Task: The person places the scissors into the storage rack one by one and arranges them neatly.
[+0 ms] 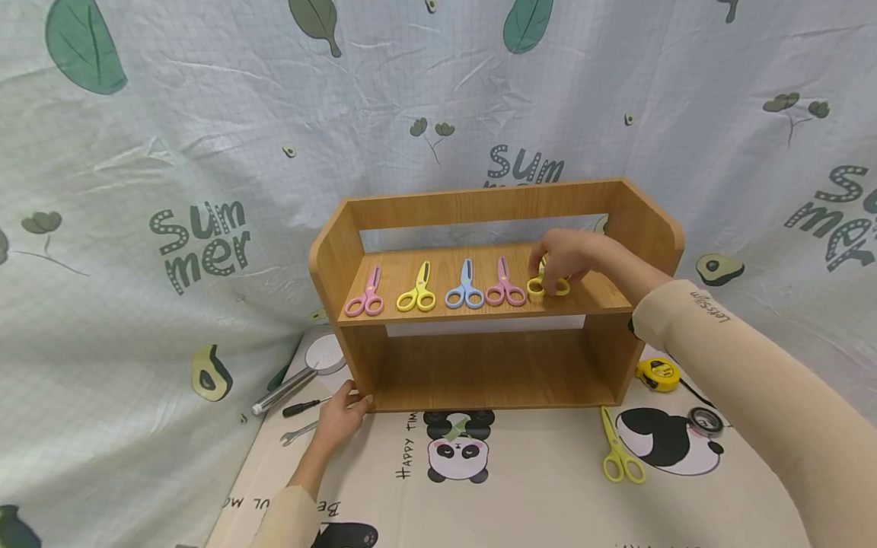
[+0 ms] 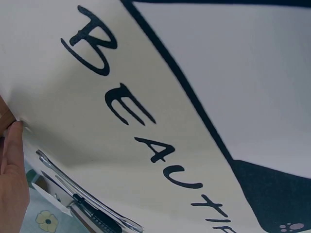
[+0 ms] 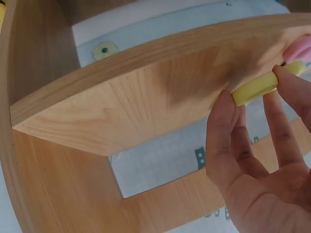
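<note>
On the upper board of a two-tier wooden shelf (image 1: 486,321), my right hand (image 1: 565,255) pinches the handle end of a yellow pair of scissors (image 3: 255,88) between thumb and fingers. Its blades are mostly hidden behind the hand in the head view. To the left, a pink pair (image 1: 365,304), another yellow pair (image 1: 416,297), a blue pair (image 1: 464,295) and a second pink pair (image 1: 505,293) lie in a row, blades toward the back. Down at the shelf's lower left front corner, my left hand (image 1: 342,415) grips the wood.
One more yellow pair of scissors (image 1: 620,460) lies on the table before the shelf's right end. A yellow tape measure (image 1: 659,374) and a round dark-rimmed item (image 1: 706,421) sit at right. Left are a magnifying glass (image 1: 324,355), a screwdriver (image 1: 301,408) and a wrench (image 1: 294,436).
</note>
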Tool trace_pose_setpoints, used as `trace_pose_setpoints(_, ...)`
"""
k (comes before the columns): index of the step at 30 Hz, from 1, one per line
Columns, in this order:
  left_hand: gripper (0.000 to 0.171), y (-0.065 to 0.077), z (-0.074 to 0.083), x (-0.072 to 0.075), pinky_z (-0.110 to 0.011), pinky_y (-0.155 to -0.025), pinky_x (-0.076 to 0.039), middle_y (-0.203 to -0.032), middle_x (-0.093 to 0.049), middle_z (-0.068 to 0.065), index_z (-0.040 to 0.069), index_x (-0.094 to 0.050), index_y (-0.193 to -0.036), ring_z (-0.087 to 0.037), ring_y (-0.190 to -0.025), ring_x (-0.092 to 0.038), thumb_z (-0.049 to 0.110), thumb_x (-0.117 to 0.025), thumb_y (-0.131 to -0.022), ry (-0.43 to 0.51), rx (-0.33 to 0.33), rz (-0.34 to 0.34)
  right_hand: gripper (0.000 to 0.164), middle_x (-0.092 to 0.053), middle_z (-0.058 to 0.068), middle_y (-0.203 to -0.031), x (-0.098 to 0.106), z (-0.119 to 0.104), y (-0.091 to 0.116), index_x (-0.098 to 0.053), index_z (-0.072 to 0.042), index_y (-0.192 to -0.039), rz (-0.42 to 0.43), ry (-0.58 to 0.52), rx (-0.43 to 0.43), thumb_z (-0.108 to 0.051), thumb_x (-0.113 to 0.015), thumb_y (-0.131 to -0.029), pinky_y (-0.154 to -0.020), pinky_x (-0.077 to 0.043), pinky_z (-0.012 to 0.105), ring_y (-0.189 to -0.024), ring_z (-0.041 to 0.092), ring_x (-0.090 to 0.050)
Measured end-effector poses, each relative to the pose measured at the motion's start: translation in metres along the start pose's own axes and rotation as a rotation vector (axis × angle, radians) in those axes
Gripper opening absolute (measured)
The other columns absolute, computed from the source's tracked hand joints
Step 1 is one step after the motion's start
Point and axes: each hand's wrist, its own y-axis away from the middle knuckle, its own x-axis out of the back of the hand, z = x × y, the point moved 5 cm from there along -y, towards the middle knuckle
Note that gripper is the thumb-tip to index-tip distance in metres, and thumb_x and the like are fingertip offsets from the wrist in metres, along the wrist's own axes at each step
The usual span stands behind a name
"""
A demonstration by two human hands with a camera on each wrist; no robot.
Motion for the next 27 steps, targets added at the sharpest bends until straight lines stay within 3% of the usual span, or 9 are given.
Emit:
trace_pose_setpoints(6, 0.039, 0.001, 0.001, 0.001, -0.048, -0.092, -0.060, -0.126, -0.071, -0.029, -0.004, -0.058, -0.133, -0.044, -0.122, -0.068, 0.015, -0.065, -0.099, 0.009, -0.001, 0.000, 0.031, -0.058, 0.011, -0.107, -0.004, 0.001, -0.008, -0.071, -0.010, -0.112, -0.015, 0.032, -0.030, -0.001, -0.071, -0.082, -0.060, -0.048, 0.026, -0.070, 0.015, -0.052)
trace_pose_setpoints(12, 0.041, 0.000, 0.002, 0.001, -0.048, -0.092, -0.060, -0.126, -0.071, -0.029, -0.004, -0.057, -0.134, -0.044, -0.122, -0.068, 0.016, -0.064, -0.100, 0.011, 0.008, 0.001, 0.035, -0.058, 0.010, -0.105, -0.006, 0.002, -0.014, -0.071, -0.010, -0.114, -0.021, 0.076, -0.037, -0.001, -0.072, -0.081, -0.057, -0.044, 0.024, -0.064, 0.012, -0.049)
trace_pose_setpoints(19, 0.045, 0.002, 0.001, 0.000, -0.050, -0.095, -0.059, -0.129, -0.069, -0.029, -0.005, -0.054, -0.138, -0.044, -0.124, -0.066, 0.016, -0.065, -0.100, 0.011, 0.020, -0.012, 0.035, -0.058, 0.009, -0.100, -0.006, 0.002, -0.014, -0.069, -0.008, -0.114, -0.031, 0.078, -0.050, 0.000, -0.071, -0.080, -0.055, -0.040, 0.022, -0.060, 0.010, -0.045)
trace_pose_setpoints(27, 0.043, 0.002, 0.000, 0.000, -0.050, -0.095, -0.059, -0.129, -0.069, -0.029, -0.004, -0.055, -0.138, -0.044, -0.124, -0.066, 0.016, -0.064, -0.100, 0.000, 0.016, -0.012, 0.032, -0.056, 0.010, -0.103, -0.007, 0.004, -0.011, -0.067, -0.008, -0.113, -0.052, 0.066, -0.060, -0.001, -0.072, -0.082, -0.060, -0.044, 0.024, -0.068, 0.014, -0.050)
